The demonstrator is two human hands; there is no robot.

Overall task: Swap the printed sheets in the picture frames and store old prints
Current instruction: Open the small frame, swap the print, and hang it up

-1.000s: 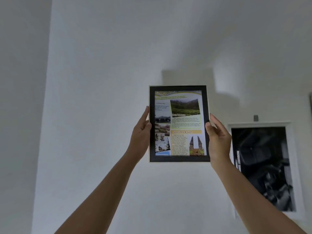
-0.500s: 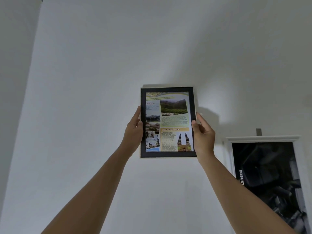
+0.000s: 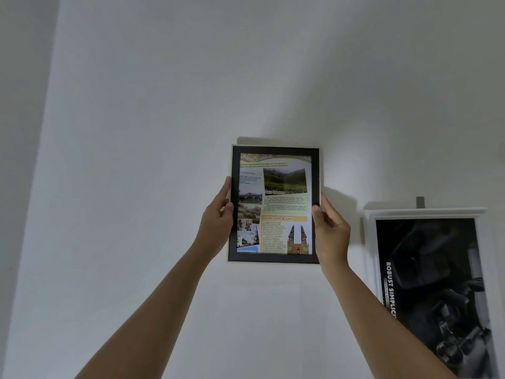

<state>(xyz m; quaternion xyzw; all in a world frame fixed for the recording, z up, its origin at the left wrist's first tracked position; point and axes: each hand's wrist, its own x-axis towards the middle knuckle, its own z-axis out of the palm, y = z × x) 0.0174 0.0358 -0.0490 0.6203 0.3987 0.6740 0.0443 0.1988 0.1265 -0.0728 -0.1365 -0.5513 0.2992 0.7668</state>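
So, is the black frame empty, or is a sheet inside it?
Not empty: a colourful printed page with photos and text fills the black frame.

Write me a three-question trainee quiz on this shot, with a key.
1. True or false: only the left hand holds the frame.
2. On which side of the frame does the poster hang? A) left B) right C) straight above
3. Fill in: the poster's lettering starts with the word ___.
Key: 1 false, the right hand holds it too; 2 B; 3 ROBUST.
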